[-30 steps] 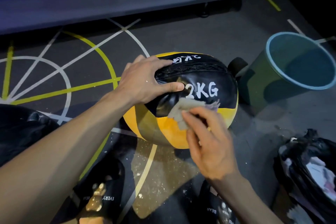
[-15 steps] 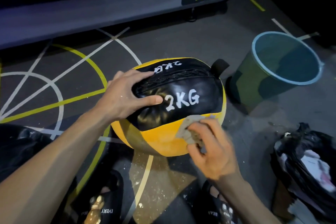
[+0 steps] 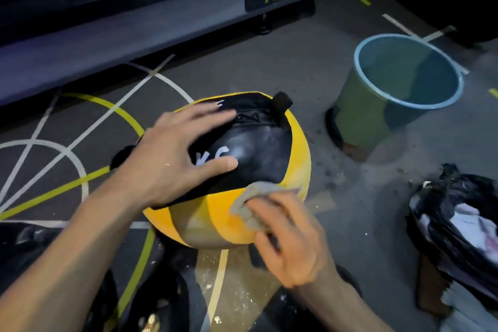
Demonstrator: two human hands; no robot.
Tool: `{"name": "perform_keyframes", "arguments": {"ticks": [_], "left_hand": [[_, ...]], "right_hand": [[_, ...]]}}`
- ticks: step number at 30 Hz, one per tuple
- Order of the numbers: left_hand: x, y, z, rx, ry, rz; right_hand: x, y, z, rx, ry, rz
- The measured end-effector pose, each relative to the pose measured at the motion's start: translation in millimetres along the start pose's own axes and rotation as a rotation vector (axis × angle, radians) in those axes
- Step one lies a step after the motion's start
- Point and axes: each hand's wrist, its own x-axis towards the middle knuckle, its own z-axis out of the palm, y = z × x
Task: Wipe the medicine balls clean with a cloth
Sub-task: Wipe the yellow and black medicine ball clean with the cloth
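- A yellow-and-black medicine ball (image 3: 258, 170) sits on a gym floor (image 3: 296, 67) marked with white and yellow lines, in front of a grey machine base (image 3: 134, 21) labelled "Body Strong".
- The left hand (image 3: 177, 153) lies spread across the ball's black top panel, fingers straight and pressing flat, thumb over the white "KG" lettering (part of which it hides).
- The right hand (image 3: 285, 237) clutches a bunched grey cloth (image 3: 250, 205) against the ball's yellow lower front, fingers curled into the fabric.
- A blue-rimmed bucket (image 3: 404, 83) stands to the ball's right, apart from it; whether it holds water cannot be told.
- A stuffed black rubbish bag (image 3: 455, 226) slumps further right of the ball, nearer the camera.
- A short black strap (image 3: 281, 110) sticks up from the ball's far top edge.
- Judged from the pale smears on the yellow panels, the wiping is under way, with the ball's underside and back untouched.
- The risk: the ball is round and held only by a flat palm, so a hard sideways rub could roll it toward the bucket.
- A second risk: the floor beneath the ball is speckled with pale grit, and turning the ball there may dirty a wiped patch again.
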Motion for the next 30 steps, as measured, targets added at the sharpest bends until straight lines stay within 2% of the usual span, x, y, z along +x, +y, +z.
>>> {"name": "perform_keyframes", "arguments": {"ticks": [3,5,9,10,12,14,16,18,19,22,23,26,28,30], "left_hand": [[0.3,-0.7,10.7,0.021,-0.038,-0.02],[-0.7,-3.5,11.5,0.016,-0.037,-0.011],[1.5,-1.3,14.4,0.003,-0.028,-0.037],[0.8,0.5,15.6,-0.004,-0.02,-0.048],[0.3,1.9,18.1,-0.011,-0.008,-0.055],[-1.8,2.6,20.0,-0.005,0.003,-0.058],[-3.2,2.0,22.1,0.001,0.015,-0.055],[-3.4,2.1,23.3,-0.006,0.022,-0.057],[-3.7,2.0,23.3,-0.016,0.025,-0.062],[-5.0,2.5,23.1,-0.031,0.018,-0.067],[-5.9,3.1,23.5,-0.032,0.016,-0.067],[-7.5,1.8,23.5,-0.025,0.028,-0.065],[-10.9,0.3,24.1,-0.004,0.042,-0.057],[-17.0,-1.9,24.4,-0.016,0.06,-0.06]], "right_hand": [[-3.9,-0.2,-2.1,-0.05,-0.118,-0.158],[5.0,12.8,-12.2,-0.048,-0.09,-0.132],[39.7,41.4,-25.7,-0.009,0.24,0.329],[44.0,40.5,-23.9,-0.001,0.26,0.368],[40.4,24.6,-16.4,0.019,0.196,0.267],[29.0,1.1,-8.2,0.048,0.048,0.079],[17.5,-11.3,-2.9,-0.029,-0.105,-0.113],[23.0,2.2,-8.4,-0.096,-0.133,-0.169],[28.9,12.9,-12.6,-0.08,-0.08,-0.087],[51.2,39.2,-27.4,-0.025,0.193,0.326],[53.0,36.7,-27.6,-0.011,0.2,0.362],[39.1,-0.6,-13.4,0.052,0.003,0.125],[27.0,-13.4,-9.7,-0.025,-0.115,-0.057],[34.6,4.5,-15.7,-0.06,-0.064,-0.066]]}}
